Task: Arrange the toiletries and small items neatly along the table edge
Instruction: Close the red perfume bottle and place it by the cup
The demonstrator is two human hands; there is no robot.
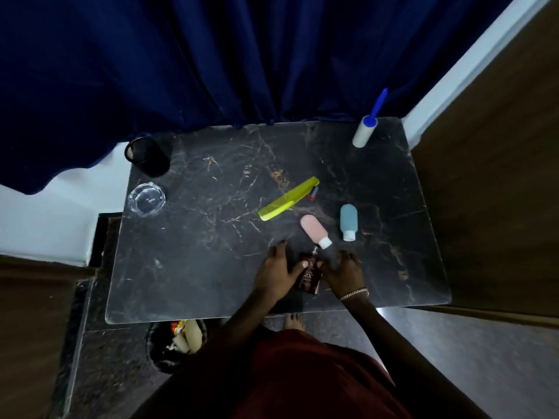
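Flanking a dark red bottle (310, 275) lying near the table's (187, 267) six o'clock edge, the left hand (276, 272) rests spread, thumb touching it; the right hand (343, 272) presses its other side, fingers loosely splayed. Pink bottle (314, 229) lies at twelve o'clock.
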